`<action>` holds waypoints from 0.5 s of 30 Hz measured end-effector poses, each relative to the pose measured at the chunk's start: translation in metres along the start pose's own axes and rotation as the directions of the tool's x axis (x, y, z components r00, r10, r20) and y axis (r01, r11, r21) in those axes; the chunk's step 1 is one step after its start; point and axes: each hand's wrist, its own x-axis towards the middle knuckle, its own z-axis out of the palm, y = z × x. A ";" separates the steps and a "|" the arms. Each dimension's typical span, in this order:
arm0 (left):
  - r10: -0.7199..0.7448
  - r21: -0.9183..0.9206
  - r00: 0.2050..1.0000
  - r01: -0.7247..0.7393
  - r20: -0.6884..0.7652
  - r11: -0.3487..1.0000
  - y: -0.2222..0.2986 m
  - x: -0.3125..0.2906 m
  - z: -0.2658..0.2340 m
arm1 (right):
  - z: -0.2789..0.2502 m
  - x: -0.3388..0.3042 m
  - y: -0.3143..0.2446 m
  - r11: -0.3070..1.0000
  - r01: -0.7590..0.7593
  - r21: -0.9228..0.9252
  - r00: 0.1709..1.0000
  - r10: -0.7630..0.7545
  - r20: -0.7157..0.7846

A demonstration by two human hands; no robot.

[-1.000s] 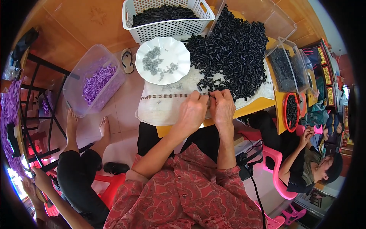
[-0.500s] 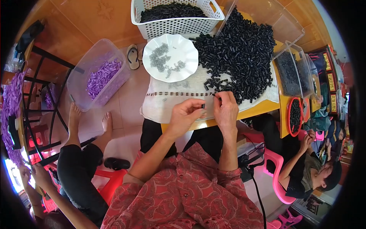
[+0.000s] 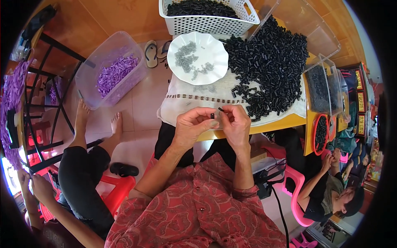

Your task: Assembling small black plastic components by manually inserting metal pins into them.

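Note:
My left hand pinches a short black tube upright between thumb and fingertips. Close beside it, my right hand holds another small black tube by its end, tilted toward the left hand. Both hands hover over the front edge of a white cloth on the yellow table. Beyond the right hand spreads a large heap of black tubes. A white scalloped plate at the back of the cloth carries small clear pieces, and a few more lie on the cloth before it.
A white perforated basket of black tubes stands behind the plate. Clear boxes and a red-rimmed tray are at the right, near a seated person. On the floor at left sits a clear tub of purple pieces; another person works beside it.
My right hand has come off the edge of the heap toward my left hand, a small black tube now showing in its fingers. The view has shifted slightly, so the table appears further right.

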 end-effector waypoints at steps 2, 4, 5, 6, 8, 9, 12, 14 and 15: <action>0.005 0.014 1.000 -0.005 0.001 1.000 0.001 -0.002 -0.003 | 0.004 -0.001 0.001 1.000 0.010 0.007 1.000 -0.010 -0.001; -0.028 -0.021 0.999 0.028 -0.017 0.999 0.004 -0.003 -0.004 | 0.005 -0.001 0.001 1.000 0.020 0.014 1.000 -0.020 -0.002; -0.026 -0.024 0.999 0.025 -0.020 0.999 0.005 -0.004 -0.005 | 0.005 -0.002 0.000 1.000 0.013 -0.003 1.000 -0.013 0.008; -0.046 -0.022 0.999 0.045 -0.024 0.999 0.006 -0.006 -0.007 | 0.006 -0.001 0.000 1.000 0.006 -0.020 1.000 -0.006 0.018; -0.064 -0.023 0.997 0.064 -0.032 0.998 0.008 -0.010 -0.009 | 0.007 -0.002 0.002 0.999 0.005 -0.043 1.000 -0.003 0.024; -0.076 -0.050 0.996 0.074 -0.041 0.996 0.009 -0.011 -0.010 | 0.007 -0.002 0.003 0.998 0.001 -0.065 1.000 0.001 0.026; -0.099 -0.115 0.992 0.091 -0.073 0.989 0.010 -0.014 -0.016 | 0.009 -0.001 0.005 0.990 0.018 -0.140 0.999 -0.012 0.047; -0.111 -0.155 0.989 0.096 -0.093 0.983 0.009 -0.015 -0.019 | 0.010 0.001 -0.001 0.988 0.022 -0.151 0.999 -0.016 0.041; -0.112 -0.161 0.989 0.095 -0.099 0.982 0.009 -0.015 -0.020 | 0.011 0.002 -0.004 0.987 0.024 -0.159 0.999 -0.019 0.029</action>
